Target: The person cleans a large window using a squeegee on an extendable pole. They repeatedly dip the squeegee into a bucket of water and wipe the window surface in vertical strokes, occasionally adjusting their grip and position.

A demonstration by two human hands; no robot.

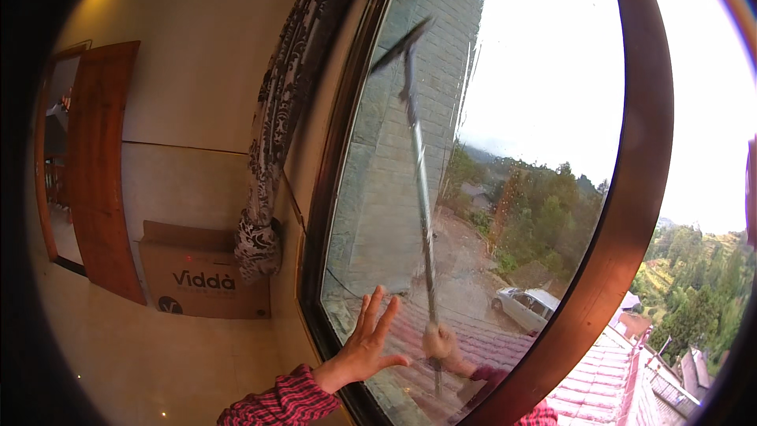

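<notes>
My left hand is spread at the lower left of the window's glass pane, on the room side. Its fingers are apart and hold nothing; whether the palm presses on the glass cannot be told. Through the pane I see my right hand on the outer side, wrapped around the lower part of a long metal pole. A window squeegee head tops the pole, tilted near the pane's upper left edge. Water streaks and drops mark the glass. The brown sash frame curves between me and my right forearm.
Left of the window hangs a patterned curtain, gathered near its bottom. A printed cardboard box stands against the wall by an open wooden door. Outside are a tiled roof, a parked white car and trees.
</notes>
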